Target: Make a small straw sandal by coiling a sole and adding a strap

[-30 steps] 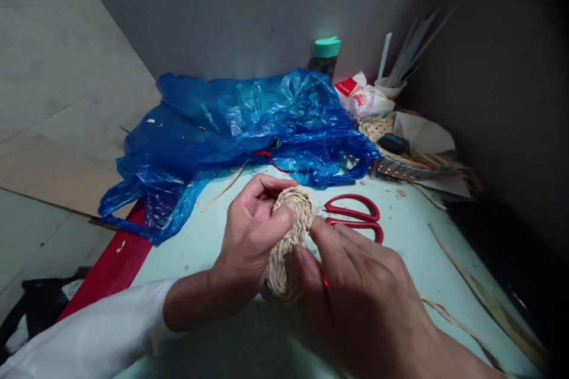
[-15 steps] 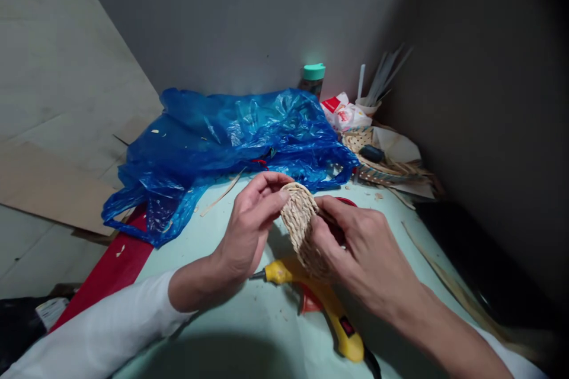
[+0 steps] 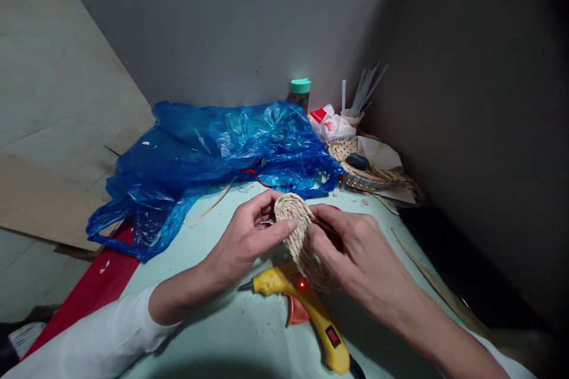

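Note:
Between my hands is an oval piece of braided straw (image 3: pixel 299 220), tan and coiled, held tilted above the table. My left hand (image 3: pixel 249 237) pinches its upper left end, thumb across the front face and fingers behind. My right hand (image 3: pixel 351 243) grips the right edge between thumb and fingers, hiding part of that side. Just below lies a yellow hot glue gun (image 3: pixel 311 308) with an orange-red trigger (image 3: pixel 297 311), a glowing red light and its dark nozzle pointing left.
A crumpled blue plastic bag (image 3: pixel 213 148) spreads over the table's back. Behind it stand a jar with a green lid (image 3: pixel 300 86) and a cup of glue sticks (image 3: pixel 353 116). A woven basket (image 3: pixel 355 174) of straw sits back right, near a black flat object (image 3: pixel 462 266).
The straw piece has turned slightly, showing more of its coiled face, and my left thumb lies further across it. The whole view has shifted a little, with table items appearing lower and further left.

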`<state>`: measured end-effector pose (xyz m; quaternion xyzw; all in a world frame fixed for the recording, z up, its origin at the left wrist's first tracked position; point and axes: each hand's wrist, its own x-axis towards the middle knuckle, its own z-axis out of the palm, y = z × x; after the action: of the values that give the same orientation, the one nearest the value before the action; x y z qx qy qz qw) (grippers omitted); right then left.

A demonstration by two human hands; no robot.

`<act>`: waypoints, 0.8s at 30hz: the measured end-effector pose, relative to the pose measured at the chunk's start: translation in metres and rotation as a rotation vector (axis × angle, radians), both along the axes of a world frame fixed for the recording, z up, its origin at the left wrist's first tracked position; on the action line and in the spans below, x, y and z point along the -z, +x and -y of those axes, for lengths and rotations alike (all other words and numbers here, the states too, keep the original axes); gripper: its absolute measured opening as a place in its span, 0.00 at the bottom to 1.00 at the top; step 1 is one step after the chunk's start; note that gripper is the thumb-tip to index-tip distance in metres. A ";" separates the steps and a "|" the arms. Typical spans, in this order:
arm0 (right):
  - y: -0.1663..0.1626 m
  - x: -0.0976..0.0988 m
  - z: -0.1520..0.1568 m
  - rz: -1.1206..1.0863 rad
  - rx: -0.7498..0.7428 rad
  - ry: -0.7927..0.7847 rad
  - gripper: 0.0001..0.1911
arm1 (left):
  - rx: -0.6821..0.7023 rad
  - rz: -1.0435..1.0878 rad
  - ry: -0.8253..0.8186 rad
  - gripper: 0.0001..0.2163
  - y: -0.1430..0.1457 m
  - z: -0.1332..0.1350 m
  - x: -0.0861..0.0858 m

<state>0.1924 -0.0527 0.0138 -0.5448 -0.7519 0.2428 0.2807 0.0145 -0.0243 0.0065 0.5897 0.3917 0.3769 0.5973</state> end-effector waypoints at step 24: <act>0.029 -0.003 -0.018 0.259 -0.177 0.106 0.11 | -0.139 -0.166 -0.057 0.09 -0.036 -0.046 -0.012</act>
<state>0.2219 -0.0347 0.0169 -0.4874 -0.8388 0.1544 0.1873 -0.0218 0.0216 0.0184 0.5730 0.4905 0.3559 0.5518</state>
